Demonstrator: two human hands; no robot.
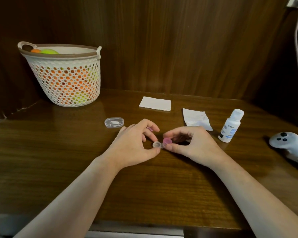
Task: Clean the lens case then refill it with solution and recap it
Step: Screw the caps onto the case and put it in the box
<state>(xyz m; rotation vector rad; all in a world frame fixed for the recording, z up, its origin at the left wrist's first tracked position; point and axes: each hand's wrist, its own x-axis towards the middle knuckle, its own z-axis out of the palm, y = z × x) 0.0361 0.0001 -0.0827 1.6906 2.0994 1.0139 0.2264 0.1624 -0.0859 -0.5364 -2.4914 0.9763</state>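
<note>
Table: dark brown wood grain.
Basket: cream lattice, brown rim; orange and yellow-green balls inside.
Lens case: clear well, pink cap.
Bottle: white, blue label.
Tissue: white.
Controller: white, black buttons.

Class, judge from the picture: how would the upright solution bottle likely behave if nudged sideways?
The solution bottle stands tall on a narrow base, so it would probably tip rather than slide. It looks like small plastic, so likely light. The table looks glossy, so a low push might make it skid.
</note>
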